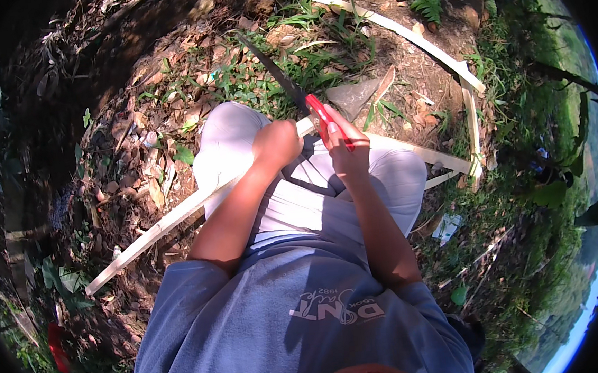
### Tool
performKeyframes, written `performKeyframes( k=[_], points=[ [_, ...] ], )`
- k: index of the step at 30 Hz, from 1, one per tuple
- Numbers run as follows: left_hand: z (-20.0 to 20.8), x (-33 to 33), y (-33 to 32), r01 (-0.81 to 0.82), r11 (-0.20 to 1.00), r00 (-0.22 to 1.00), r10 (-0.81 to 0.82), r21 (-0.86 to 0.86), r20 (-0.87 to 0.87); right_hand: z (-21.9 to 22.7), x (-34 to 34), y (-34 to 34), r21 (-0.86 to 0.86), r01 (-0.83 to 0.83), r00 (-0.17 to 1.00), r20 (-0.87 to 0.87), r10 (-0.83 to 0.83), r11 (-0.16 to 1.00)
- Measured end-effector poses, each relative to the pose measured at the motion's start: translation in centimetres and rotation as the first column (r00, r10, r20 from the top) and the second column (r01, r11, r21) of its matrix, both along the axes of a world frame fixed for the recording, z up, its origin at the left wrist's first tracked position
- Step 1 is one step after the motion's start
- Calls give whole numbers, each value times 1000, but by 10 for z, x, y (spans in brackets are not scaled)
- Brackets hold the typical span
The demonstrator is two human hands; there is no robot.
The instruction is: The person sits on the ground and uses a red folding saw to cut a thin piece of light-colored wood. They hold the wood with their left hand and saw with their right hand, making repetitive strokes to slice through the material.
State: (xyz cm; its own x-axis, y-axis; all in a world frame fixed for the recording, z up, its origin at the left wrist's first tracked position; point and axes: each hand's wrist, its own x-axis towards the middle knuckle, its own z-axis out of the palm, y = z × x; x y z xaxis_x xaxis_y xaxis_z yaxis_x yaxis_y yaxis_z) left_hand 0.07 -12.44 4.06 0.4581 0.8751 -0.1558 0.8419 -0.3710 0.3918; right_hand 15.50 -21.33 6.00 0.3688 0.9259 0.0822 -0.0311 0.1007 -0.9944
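Note:
My right hand (349, 148) is wrapped round the red handle of a saw (284, 80), whose long, dark, tapering blade points away and to the left. Just left of it, my left hand (277, 145) grips a pale wooden strip (156, 231) near its upper end. That strip crosses my left thigh and slants down to the near left. The saw's handle end lies close to the strip's end; whether they touch I cannot tell. A second length of pale wood (421, 154) runs from behind my right hand over my right knee; whether both are one piece is hidden.
Beyond my knees, a long wooden strip (385, 24) lies on the ground. A shorter strip (474, 129) meets its right end. A flat grey stone (354, 98) sits ahead among grass and dry leaves. A pale wrapper (447, 228) lies right of me, and something red (58, 347) at far left.

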Motion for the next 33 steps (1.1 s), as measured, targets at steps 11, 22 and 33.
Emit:
performKeyframes(
  k=[11,22,33],
  points=[
    [0,-1,-3,-23,986,997,36,166,-75,2,1,14,4,-58,997,-59,58,998],
    [-19,-5,-2,-123,957,988,142,262,-57,40,-5,40,-135,-155,930,314,190,979],
    [-37,-10,22,-159,960,983,175,231,-48,63,19,-41,-346,-58,973,190,131,936]
  ],
)
